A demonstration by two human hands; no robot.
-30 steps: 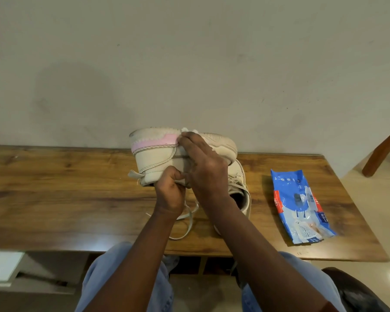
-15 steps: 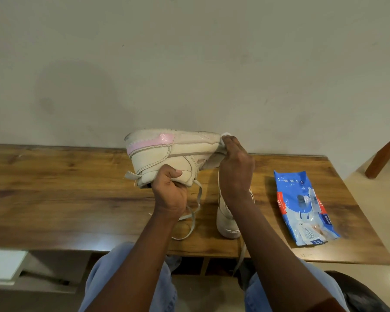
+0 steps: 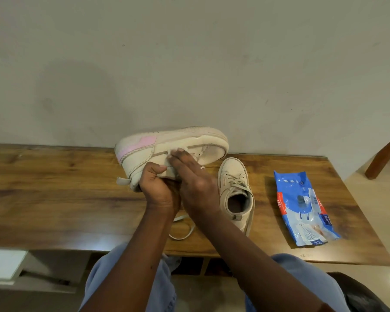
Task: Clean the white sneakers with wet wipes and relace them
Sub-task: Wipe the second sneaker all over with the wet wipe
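Head view. L hand [image 3: 159,192]: fingers [image 3: 152,174] clenched round heel end of sneaker [image 3: 189,143], held on its side above worktop [image 3: 54,190]. R hand [image 3: 196,183]: fingers straight, pressing wipe [image 3: 182,150] flat on sneaker's side, just right of L thumb. Second sneaker [image 3: 232,172] upright on worktop, just right of R hand. Loose lace [image 3: 185,233] on worktop below both wrists. Wipes pack [image 3: 302,206] lies flat, well right of R fingers.

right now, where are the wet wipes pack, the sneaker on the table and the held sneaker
wet wipes pack [image 3: 302,208]: head view, middle of the blue wrapper
sneaker on the table [image 3: 233,176]: head view, its laced front
held sneaker [image 3: 182,139]: head view, sidewall right of the pink patch
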